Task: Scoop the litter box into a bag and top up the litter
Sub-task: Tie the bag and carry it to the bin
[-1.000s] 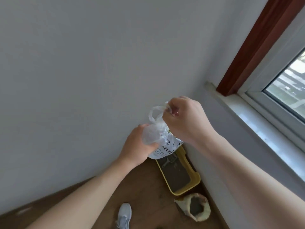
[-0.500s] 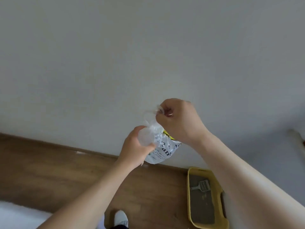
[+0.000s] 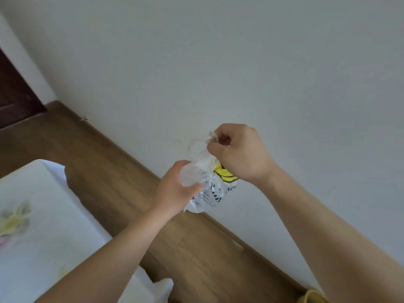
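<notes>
**A:** Head view first. Where is the bag, and who has it?

**B:** The printed plastic bag [image 3: 211, 193] hangs in the air in front of the wall [image 3: 218, 62], above the wooden floor [image 3: 105, 162]. Both hands hold it. The left grip [image 3: 175, 189] is curled round the gathered neck from the left. The right grip [image 3: 238, 152] sits higher and to the right, pinching the twisted tail [image 3: 211, 136] at the very top.

**A:** Which way does the bag lie from each hold?

**B:** Its long axis runs steeply and a little tilted, with the tail up and the printed body low. From the left grip the body hangs down and to the right. From the right grip it lies below, under the wrist. The two holds are near each other, with only a loose loop of plastic [image 3: 196, 149] between them.

**A:** So what does the next move turn on?

**B:** I judge the top is being knotted. If so, the tail must pass round or through that loop. The right grip is the nearer one to lead it, while the left keeps the neck closed.

**A:** And the litter box?

**B:** Only a yellow corner [image 3: 311, 297] shows at the bottom right edge, down on the floor and well apart from the bag. Its litter is out of sight. A bed [image 3: 39, 215] with a white sheet lies to the left.
</notes>
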The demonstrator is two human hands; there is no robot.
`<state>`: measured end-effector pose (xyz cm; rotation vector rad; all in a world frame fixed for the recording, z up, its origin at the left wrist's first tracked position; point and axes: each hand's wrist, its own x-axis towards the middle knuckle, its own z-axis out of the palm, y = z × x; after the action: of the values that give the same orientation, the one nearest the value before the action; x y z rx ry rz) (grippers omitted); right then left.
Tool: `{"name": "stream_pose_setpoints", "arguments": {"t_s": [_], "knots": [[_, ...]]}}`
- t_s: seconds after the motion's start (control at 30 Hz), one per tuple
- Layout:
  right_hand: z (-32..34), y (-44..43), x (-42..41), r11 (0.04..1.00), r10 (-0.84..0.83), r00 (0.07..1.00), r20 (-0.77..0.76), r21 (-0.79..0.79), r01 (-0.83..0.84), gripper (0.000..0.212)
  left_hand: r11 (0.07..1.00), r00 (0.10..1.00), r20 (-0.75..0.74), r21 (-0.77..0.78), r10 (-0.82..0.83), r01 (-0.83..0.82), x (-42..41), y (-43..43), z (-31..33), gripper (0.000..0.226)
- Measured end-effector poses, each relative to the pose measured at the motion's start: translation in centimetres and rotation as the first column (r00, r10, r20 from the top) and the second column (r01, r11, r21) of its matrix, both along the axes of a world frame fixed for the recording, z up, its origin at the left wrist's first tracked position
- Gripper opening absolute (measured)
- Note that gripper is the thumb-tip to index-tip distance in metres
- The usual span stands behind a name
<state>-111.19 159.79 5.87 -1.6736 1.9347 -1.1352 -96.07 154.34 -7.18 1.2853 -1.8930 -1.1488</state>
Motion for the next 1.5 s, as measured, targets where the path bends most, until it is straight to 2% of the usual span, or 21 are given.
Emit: {"name": "stream_pose_setpoints", "arguments": {"t_s": [0.2, 0.37, 0.47, 0.67, 0.93, 1.07, 1.13, 1.27, 1.5], "knots": [[-0.6, -8.4, 5.4, 0.988, 0.152, 0.988, 0.018, -0.017, -0.152, 0.016, 0.987, 0.987, -0.04, 0.052, 0.154, -0.152, 6.0, -6.1, -0.4, 0.065], [-0.8, -14.9, 8.4, 0.96, 0.279, 0.96, 0.015, -0.026, -0.279, 0.02, 0.955, 0.958, -0.013, 0.077, 0.287, -0.286, 8.5, -10.3, -0.8, 0.046], [-0.9, -18.8, 9.6, 0.93, 0.368, 0.93, 0.011, -0.009, -0.368, 0.018, 0.927, 0.927, 0.032, 0.036, 0.373, -0.374, 9.4, -12.6, -0.9, 0.051], [-0.6, -26.1, 12.8, 0.846, 0.531, 0.847, 0.034, 0.029, -0.532, 0.019, 0.808, 0.809, 0.006, 0.032, 0.588, -0.588, 12.9, -15.6, -0.1, 0.051], [-1.0, -33.9, 22.9, 0.675, 0.731, 0.679, 0.073, 0.071, -0.735, 0.019, 0.584, 0.584, -0.02, 0.063, 0.812, -0.809, 20.6, -18.0, 0.6, 0.049], [-1.6, -37.8, 29.4, 0.598, 0.791, 0.605, 0.092, 0.097, -0.796, 0.02, 0.48, 0.478, -0.044, 0.076, 0.877, -0.874, 26.4, -20.2, -0.4, 0.05], [-1.8, -40.0, 32.5, 0.564, 0.814, 0.573, 0.091, 0.11, -0.818, 0.02, 0.456, 0.453, -0.052, 0.081, 0.89, -0.887, 29.2, -22.1, -0.9, 0.05], [-1.9, -45.3, 37.8, 0.542, 0.825, 0.554, 0.11, 0.119, -0.832, 0.02, 0.432, 0.429, -0.049, 0.083, 0.902, -0.898, 34.4, -27.2, -1.5, 0.051], [-1.0, -56.0, 44.2, 0.535, 0.821, 0.547, 0.164, 0.111, -0.837, 0.02, 0.453, 0.453, -0.009, 0.053, 0.891, -0.89, 41.0, -38.1, -0.1, 0.049]]}}
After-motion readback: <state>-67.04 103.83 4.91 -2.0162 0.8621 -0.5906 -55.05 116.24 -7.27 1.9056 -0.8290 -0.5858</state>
